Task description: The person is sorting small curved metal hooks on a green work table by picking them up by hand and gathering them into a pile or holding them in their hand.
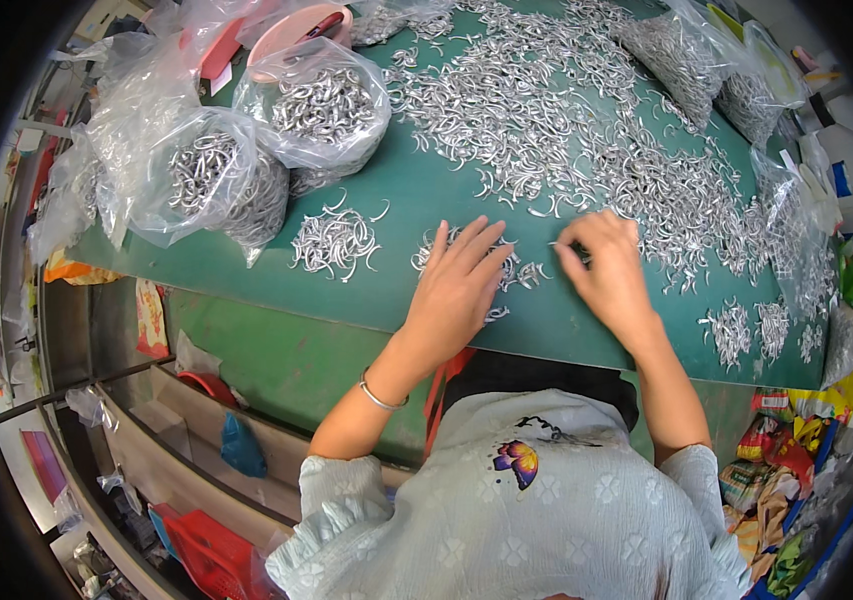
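My left hand (458,290) lies palm down, fingers spread, over a small pile of curved silver metal pieces (526,272) near the table's front edge. Part of that pile is hidden beneath it. Just to the right, my right hand (606,265) has its fingers curled and thumb drawn in; a tiny bright bit shows at the fingertips, too small to name. Beyond both hands spreads a large heap of the same curved pieces (546,130). To the left of my left hand sits a separate small pile (334,243).
Open clear plastic bags of metal pieces (321,110) stand at the left, beside a pink basin (296,35). More filled bags (681,70) lie at the far right. Small piles (729,333) rest near the right front corner of the green table (266,290). Wooden shelving (196,450) is at lower left.
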Tool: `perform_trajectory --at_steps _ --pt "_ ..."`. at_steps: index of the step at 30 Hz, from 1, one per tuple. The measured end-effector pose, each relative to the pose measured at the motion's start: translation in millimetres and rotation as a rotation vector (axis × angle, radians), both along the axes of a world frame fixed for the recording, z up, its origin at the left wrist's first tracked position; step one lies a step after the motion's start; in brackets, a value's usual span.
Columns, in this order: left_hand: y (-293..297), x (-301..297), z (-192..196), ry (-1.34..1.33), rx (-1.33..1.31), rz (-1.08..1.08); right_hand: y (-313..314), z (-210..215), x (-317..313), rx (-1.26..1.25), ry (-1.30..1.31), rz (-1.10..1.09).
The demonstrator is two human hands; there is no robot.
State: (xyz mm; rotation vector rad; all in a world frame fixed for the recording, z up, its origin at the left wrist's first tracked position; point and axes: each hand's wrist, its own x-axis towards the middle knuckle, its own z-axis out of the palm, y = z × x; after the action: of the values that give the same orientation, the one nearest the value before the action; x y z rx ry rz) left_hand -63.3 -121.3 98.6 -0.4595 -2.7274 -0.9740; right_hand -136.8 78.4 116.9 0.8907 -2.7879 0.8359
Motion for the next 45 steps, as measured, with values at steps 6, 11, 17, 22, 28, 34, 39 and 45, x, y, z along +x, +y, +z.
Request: perform_trajectory --at_steps 6,11,17,22,28,34,39,45 --pt "23.0 -4.2 4.9 -0.032 -0.044 -0.14 92.2 14.0 25.5 -0.088 -0.227 -0.349" --pt "33.5 -6.1 5.6 -0.015 -0.1 -0.149 221.6 15.3 37.8 -0.301 -0.012 -0.817" --pt "32.4 -4.8 -5.9 0.016 -0.029 -0.108 349.8 -14.4 43.3 0.1 0.284 -1.004" --pt "21.5 0.5 1.6 0.014 0.012 0.059 267.0 2.8 38.4 0.071 0.319 -0.896" --pt "40.3 -0.6 6.6 -0.014 -0.042 0.105 160.4 19.9 37.2 -0.099 0.156 -0.487" --pt "44.8 -4.7 -5.1 -0.021 -0.088 0.106 206.0 7.8 52.5 -0.22 0.077 -0.76" --pt "51.1 -6.0 -1.1 0.002 -0.073 0.101 317.3 -4.8 67.7 -0.153 0.258 -1.179" --pt "58.3 0.3 5.2 0.031 -0.057 0.101 347.8 -6.8 61.5 -0.04 0.301 -1.084"
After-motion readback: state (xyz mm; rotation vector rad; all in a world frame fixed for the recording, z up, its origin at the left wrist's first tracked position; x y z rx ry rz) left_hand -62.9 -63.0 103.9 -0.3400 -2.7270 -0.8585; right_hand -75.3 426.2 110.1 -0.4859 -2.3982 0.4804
